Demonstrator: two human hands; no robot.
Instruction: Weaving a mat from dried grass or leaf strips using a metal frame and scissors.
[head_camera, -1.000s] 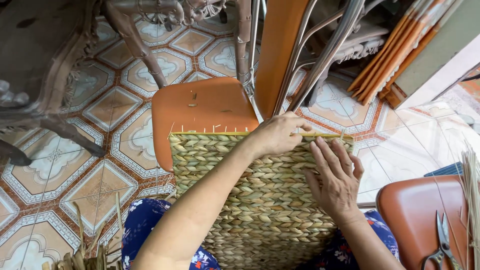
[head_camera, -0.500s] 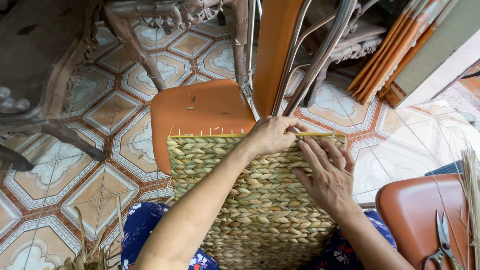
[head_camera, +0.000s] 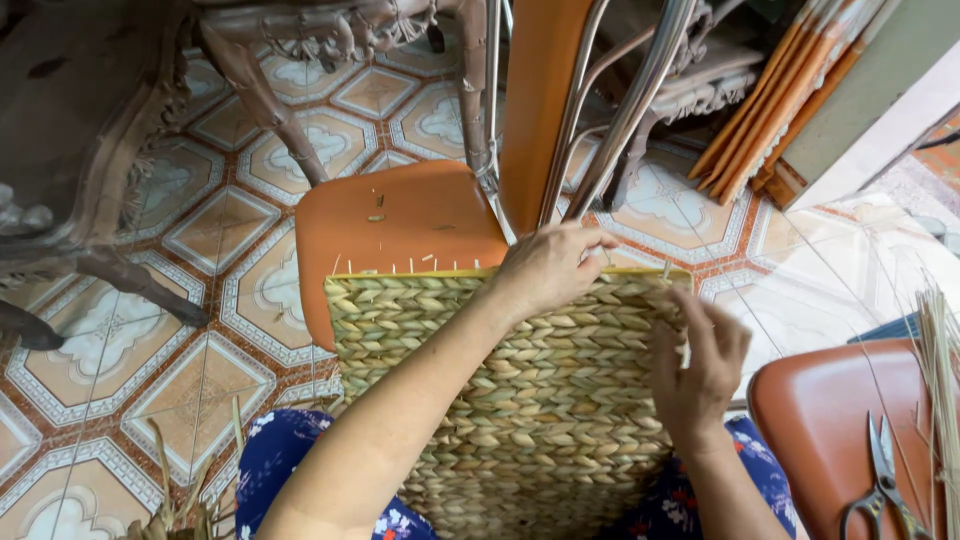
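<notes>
The woven mat (head_camera: 520, 400) of pale green and straw-coloured plaited strands lies across the person's lap, running from the bottom middle of the view up to its top edge at the centre, where a thin yellow strip and short stubs of stalk stand out. At six o'clock, under the mat, shows blue cloth with a flower print (head_camera: 285, 455).

The right hand (head_camera: 695, 365) lies on the mat's right edge, at about four o'clock from the centre. Its fingers are bent and drawn close together, pinching at the weave near the edge; whether they hold a single strand cannot be told. The left hand (head_camera: 550, 265) lies on the mat's top edge, just above the centre, with the forearm crossing the mat from seven o'clock. Its fingers are curled over the edge and pressed to the plaiting, narrow rather than spread.

At four to five o'clock, near the right arm, stands an orange stool seat (head_camera: 830, 420) with a pair of scissors (head_camera: 885, 485) lying on it, and a bundle of thin dry stalks (head_camera: 940, 380) hangs down at its right side. At eleven o'clock, touching the mat's top edge from behind, is an orange chair seat (head_camera: 400, 215) with metal tube legs (head_camera: 620, 110) rising toward twelve. The patterned tile floor (head_camera: 230, 290) spreads to nine o'clock, carved dark wooden furniture (head_camera: 90, 150) stands at ten, and orange slats (head_camera: 790, 90) lean at one to two o'clock.
</notes>
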